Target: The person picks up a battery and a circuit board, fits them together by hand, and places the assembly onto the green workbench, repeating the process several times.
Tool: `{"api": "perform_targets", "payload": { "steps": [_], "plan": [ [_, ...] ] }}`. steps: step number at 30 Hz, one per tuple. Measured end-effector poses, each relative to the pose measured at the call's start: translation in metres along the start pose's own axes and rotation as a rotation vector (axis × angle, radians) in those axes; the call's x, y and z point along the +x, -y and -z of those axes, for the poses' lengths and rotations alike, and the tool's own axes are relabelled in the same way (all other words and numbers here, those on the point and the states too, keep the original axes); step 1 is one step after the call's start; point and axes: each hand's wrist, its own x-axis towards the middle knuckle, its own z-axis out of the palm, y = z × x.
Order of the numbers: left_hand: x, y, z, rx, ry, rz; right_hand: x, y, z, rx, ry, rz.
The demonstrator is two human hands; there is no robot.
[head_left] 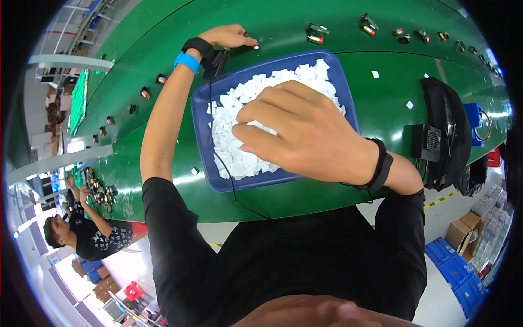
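A blue tray (348, 111) full of small white square pieces (234, 163) rests on the green table in front of me. My right hand (313, 131) hangs over the middle of the tray with its fingers curled together above the pieces. Whatever it may pinch is hidden under the fingers. Past the tray's far left corner, my left hand (229, 37) has its fingers closed at the table surface. At its fingertips shows a small red and white part (255, 47), too small to name. My left wrist bears a black device (214, 64) and a blue band (187, 62).
Small electronic assemblies (315, 34) stand in a line along the table (381, 191). A black bag (444, 120) and a black box (426, 143) lie at the right. A thin cable (233, 191) crosses the tray. Another person (92, 234) works at the far left.
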Motion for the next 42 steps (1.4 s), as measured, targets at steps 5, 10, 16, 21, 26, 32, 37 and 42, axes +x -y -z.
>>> {"api": "perform_targets", "payload": {
  "steps": [5, 10, 16, 21, 26, 32, 37, 42],
  "plan": [
    [0.064, -0.003, -0.004, 0.544, -0.377, -0.406, 0.005, 0.013, 0.008, 0.021, 0.019, 0.011],
    [0.082, -0.08, -0.051, 0.373, -0.169, -0.41, 0.002, 0.003, 0.014, -0.019, 0.046, -0.015],
    [0.041, -0.066, -0.036, -0.082, -0.086, -0.529, 0.006, -0.01, 0.022, -0.021, 0.062, -0.08],
    [-0.105, -0.075, -0.019, -0.406, -0.313, -0.526, 0.012, -0.044, 0.015, -0.161, -0.124, -0.22],
    [-0.189, -0.08, -0.04, -0.443, -0.38, -0.331, 0.005, -0.048, -0.009, -0.035, -0.086, -0.265],
    [-0.223, -0.076, -0.056, -0.391, -0.577, -0.409, 0.004, -0.031, -0.021, 0.05, 0.037, -0.095],
    [-0.226, -0.074, -0.063, -0.667, -0.527, -0.361, 0.004, -0.034, -0.02, 0.017, 0.046, -0.072],
    [-0.227, -0.066, -0.059, -0.418, -0.545, -0.422, 0.003, -0.035, -0.018, -0.024, 0.102, -0.059]
  ]
}}
